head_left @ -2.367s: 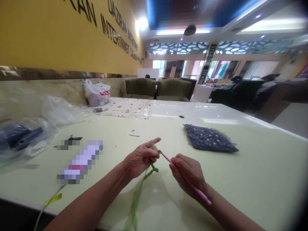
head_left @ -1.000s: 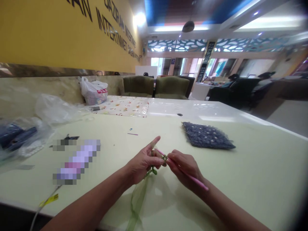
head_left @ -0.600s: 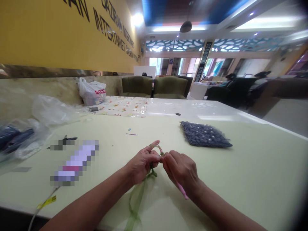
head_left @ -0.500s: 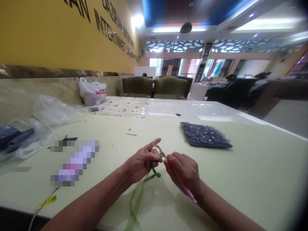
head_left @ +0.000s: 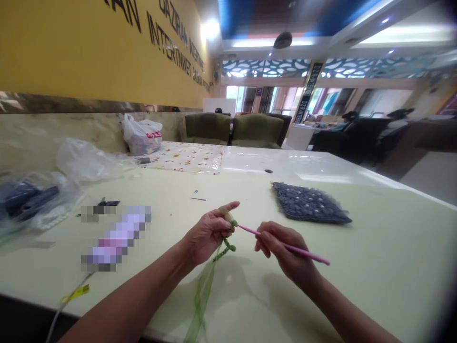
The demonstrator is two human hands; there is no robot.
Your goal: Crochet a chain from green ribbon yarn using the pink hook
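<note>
My left hand (head_left: 210,234) pinches a small green crocheted strip (head_left: 228,246) between thumb and fingers, its index finger stretched out with green ribbon across it. Sheer green ribbon (head_left: 202,300) hangs from this hand down to the table's near edge. In my right hand (head_left: 289,247) is a pink crochet hook (head_left: 307,253), held like a pen with its tip at the green stitches. The hook's back end points to the right. Beyond my right hand lies a dark blue-grey crocheted piece (head_left: 310,202) dotted with pale beads.
On the pale table (head_left: 385,267) are a thin purple needle-like stick (head_left: 198,198), a blurred-out purple object (head_left: 121,236) with a cable, and black scissors-like tools (head_left: 107,204). Plastic bags (head_left: 143,136) stand along the left wall. Chairs (head_left: 257,129) and people are farther back.
My right hand has turned and moved slightly right, and the hook now lies flatter, its back end swung up and right. The view has shifted slightly.
</note>
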